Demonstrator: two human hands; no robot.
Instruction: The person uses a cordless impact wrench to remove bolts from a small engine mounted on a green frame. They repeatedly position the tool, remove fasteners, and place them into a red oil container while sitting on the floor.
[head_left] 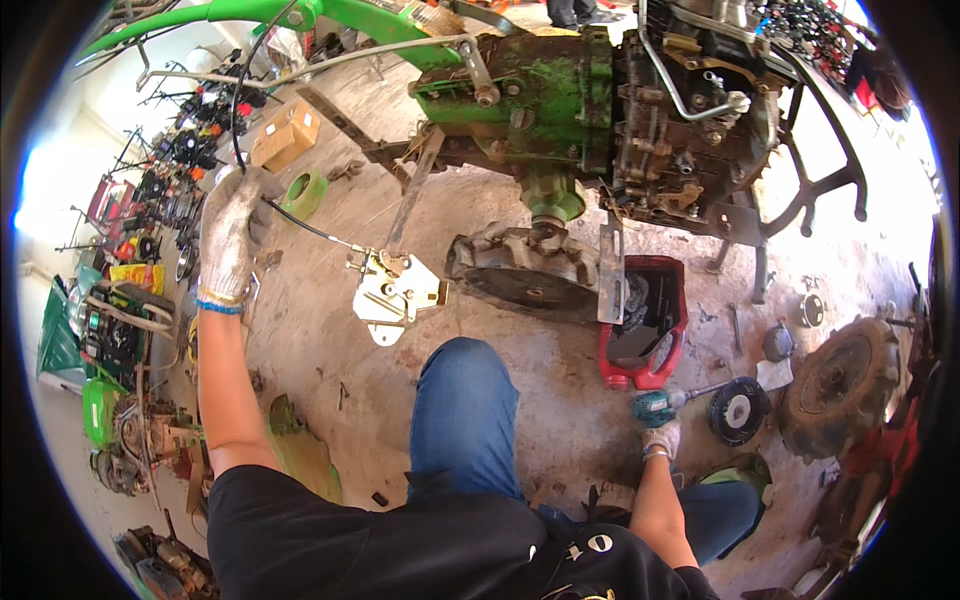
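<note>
My left hand (226, 245), in a pale work glove, is closed around a black control cable (300, 222). The cable comes down from the green handlebar (240, 12) and ends at a pale metal bracket plate (398, 300) with a small lever mechanism. My right hand (662, 438), also gloved, grips a teal cordless impact wrench (655, 408) low on my right, its long shaft pointing right. Ahead stands a walking-tractor body with a green, greasy gearbox (540, 95) and a dark engine (680, 130). Below the gearbox is a lugged tyre (525, 275).
A cut red jug (608, 350) holding dark oil stands right of the tyre. Further right lie a small black wheel (738, 411) and a big lugged tyre (842, 385). A cardboard box (286, 135) sits at the far left, beside rows of machine parts (165, 200).
</note>
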